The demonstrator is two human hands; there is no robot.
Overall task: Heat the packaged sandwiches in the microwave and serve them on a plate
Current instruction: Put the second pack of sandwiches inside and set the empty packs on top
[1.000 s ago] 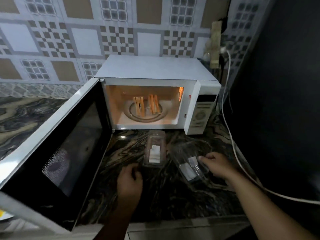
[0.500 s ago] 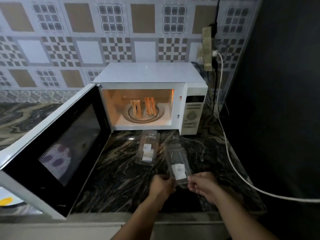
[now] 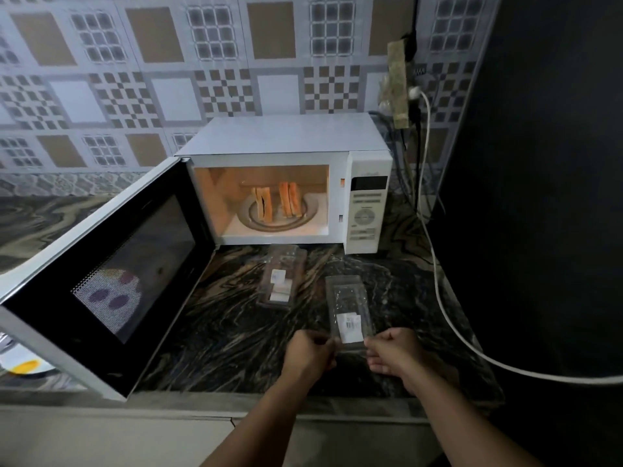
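Note:
The white microwave (image 3: 290,139) stands at the back of the dark marble counter, lit inside, its door (image 3: 111,264) swung wide open to the left. Two sandwiches (image 3: 263,205) (image 3: 290,203) stand upright on the turntable. A clear empty plastic sandwich package (image 3: 349,308) with a white barcode label lies near the counter's front; my left hand (image 3: 308,355) and my right hand (image 3: 392,352) both grip its near end. A second clear package (image 3: 281,281) lies on the counter in front of the microwave. A plate (image 3: 20,365) with something yellow peeks out under the door at far left.
A white power cable (image 3: 451,318) runs from the wall socket strip (image 3: 399,85) down across the counter's right side. A dark wall closes off the right. The open door blocks the counter's left half. The counter's front edge (image 3: 269,409) is just below my hands.
My left hand left the counter and joined the right on the labelled package, which was pulled nearer to the front edge. The view has backed away from the microwave.

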